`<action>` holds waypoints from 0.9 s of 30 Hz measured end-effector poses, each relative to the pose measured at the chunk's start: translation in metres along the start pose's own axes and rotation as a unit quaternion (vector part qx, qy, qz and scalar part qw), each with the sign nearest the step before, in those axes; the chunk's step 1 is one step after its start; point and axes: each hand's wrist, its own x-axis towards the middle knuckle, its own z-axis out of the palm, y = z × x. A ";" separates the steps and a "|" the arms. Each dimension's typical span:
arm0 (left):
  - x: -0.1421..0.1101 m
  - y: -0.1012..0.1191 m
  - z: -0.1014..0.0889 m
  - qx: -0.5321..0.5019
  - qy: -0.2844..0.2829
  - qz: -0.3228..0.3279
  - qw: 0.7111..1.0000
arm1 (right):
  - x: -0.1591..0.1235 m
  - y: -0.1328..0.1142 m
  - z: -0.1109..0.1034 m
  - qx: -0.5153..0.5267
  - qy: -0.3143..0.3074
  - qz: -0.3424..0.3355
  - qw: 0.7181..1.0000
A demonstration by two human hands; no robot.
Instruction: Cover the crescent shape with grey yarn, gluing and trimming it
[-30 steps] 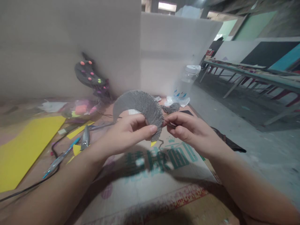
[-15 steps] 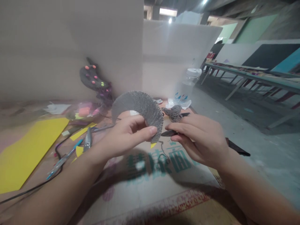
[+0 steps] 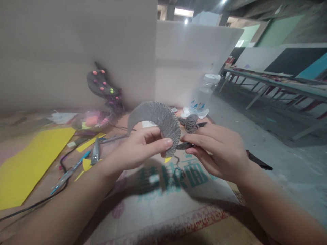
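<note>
My left hand [image 3: 150,144] pinches a crescent-shaped piece wrapped in grey yarn [image 3: 159,115] between thumb and fingers. A bit of yellow shows at its lower tip, and a white patch on its inner edge. A loose strand of grey yarn [image 3: 177,165] hangs below that tip. Closed around a dark pointed tool [image 3: 184,146], my right hand [image 3: 217,149] is just right of the crescent; the tool's point is at the wrapped edge, and whether it touches cannot be made out. Behind the fingers lies a small bundle of grey yarn [image 3: 190,123].
At left are a yellow sheet [image 3: 33,163], scissors [image 3: 95,152], a blue pen [image 3: 71,172] and a black cord. A dark curved piece with coloured dots [image 3: 102,85] stands behind. A clear plastic jar [image 3: 203,95] stands back right. Printed board [image 3: 158,211] lies underneath.
The crescent in my left hand has shifted slightly right and down, and its lower end is closer to the dark tool's point. My right hand has barely moved.
</note>
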 end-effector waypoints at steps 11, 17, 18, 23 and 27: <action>0.000 0.003 0.001 -0.007 -0.010 -0.012 1.000 | 0.001 0.001 0.000 -0.006 -0.006 -0.018 1.000; -0.001 0.002 0.000 0.004 0.010 0.001 1.000 | -0.001 0.004 -0.002 0.059 -0.017 0.023 0.998; -0.001 0.002 -0.001 0.009 0.014 0.003 1.000 | -0.001 0.004 -0.002 0.065 -0.020 0.026 0.997; -0.002 0.004 0.000 0.018 0.031 0.021 0.999 | 0.001 0.002 -0.002 0.072 -0.024 0.025 0.997; -0.002 0.006 0.001 0.010 0.022 0.028 0.999 | 0.002 0.001 -0.002 0.067 -0.026 0.018 0.997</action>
